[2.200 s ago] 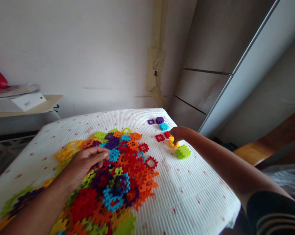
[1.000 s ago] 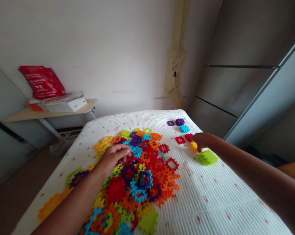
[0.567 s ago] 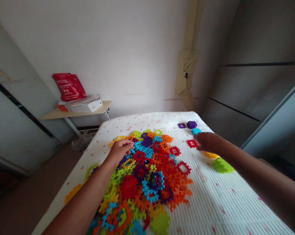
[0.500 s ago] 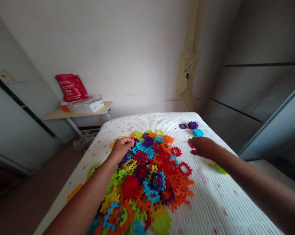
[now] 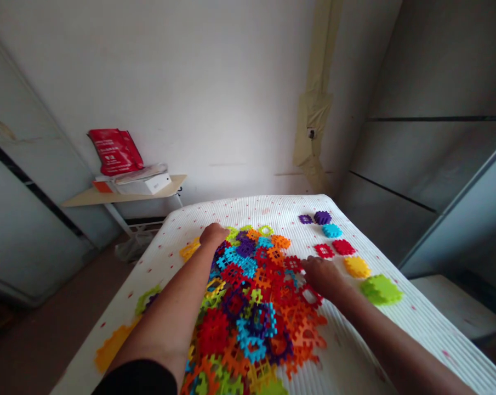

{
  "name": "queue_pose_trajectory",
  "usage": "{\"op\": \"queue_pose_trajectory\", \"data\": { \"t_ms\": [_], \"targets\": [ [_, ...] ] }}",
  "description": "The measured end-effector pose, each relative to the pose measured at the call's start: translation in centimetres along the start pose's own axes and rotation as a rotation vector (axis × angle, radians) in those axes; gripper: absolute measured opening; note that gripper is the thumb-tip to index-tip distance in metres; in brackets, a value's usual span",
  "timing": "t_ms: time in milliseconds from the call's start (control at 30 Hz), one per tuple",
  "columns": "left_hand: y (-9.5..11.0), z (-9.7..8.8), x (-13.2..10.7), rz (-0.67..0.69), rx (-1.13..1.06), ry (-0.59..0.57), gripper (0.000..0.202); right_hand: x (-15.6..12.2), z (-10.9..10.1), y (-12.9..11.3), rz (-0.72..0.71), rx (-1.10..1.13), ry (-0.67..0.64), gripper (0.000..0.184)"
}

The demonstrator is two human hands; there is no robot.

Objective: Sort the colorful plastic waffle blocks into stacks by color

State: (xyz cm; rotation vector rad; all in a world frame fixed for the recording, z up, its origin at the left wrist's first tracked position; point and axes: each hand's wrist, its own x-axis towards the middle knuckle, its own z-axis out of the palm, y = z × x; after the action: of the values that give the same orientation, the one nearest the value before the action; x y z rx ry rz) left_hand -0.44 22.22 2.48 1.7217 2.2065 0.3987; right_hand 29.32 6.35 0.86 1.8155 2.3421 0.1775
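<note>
A heap of colourful notched plastic building pieces (image 5: 233, 304) spreads over the bed's white sheet. At its far left edge is my left hand (image 5: 214, 235), closed, with its fingertips hidden; what it holds, if anything, does not show. My right hand (image 5: 324, 274) is at the heap's right side, fingers curled down beside a red square piece (image 5: 292, 264); its grip is hidden. To the right lie a flat purple piece (image 5: 306, 219), a purple stack (image 5: 322, 218), a blue stack (image 5: 332, 230), two red groups (image 5: 324, 250), yellow pieces (image 5: 357, 266) and a green stack (image 5: 381, 289).
Yellow pieces (image 5: 115, 346) and a green piece (image 5: 147, 299) lie left of the heap. Behind on the left, a small table (image 5: 83, 198) bears a red bag (image 5: 115, 152) and a white box (image 5: 144, 185). Grey cabinets (image 5: 420, 148) stand on the right.
My right hand has moved toward me and left to the heap, uncovering the red and yellow pieces on the right. My left hand has shifted slightly right and away from me. The view has tilted slightly.
</note>
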Motion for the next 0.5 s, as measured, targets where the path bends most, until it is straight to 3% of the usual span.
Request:
{"op": "queue_pose_trajectory", "data": {
  "t_ms": [233,367,500],
  "targets": [
    [0.8,0.5,0.0,-0.080,0.048,0.008,0.029,0.1,0.5,-0.6,0.035,0.031,0.017,0.028],
    [0.7,-0.3,-0.3,-0.046,-0.028,0.025,0.015,-0.4,-0.3,-1.0,0.035,0.042,0.014,0.030],
    [0.4,-0.9,-1.2,0.033,-0.193,0.101,0.015,-0.7,-1.0,-1.3,0.071,0.066,-0.010,0.030]
  ]
}}
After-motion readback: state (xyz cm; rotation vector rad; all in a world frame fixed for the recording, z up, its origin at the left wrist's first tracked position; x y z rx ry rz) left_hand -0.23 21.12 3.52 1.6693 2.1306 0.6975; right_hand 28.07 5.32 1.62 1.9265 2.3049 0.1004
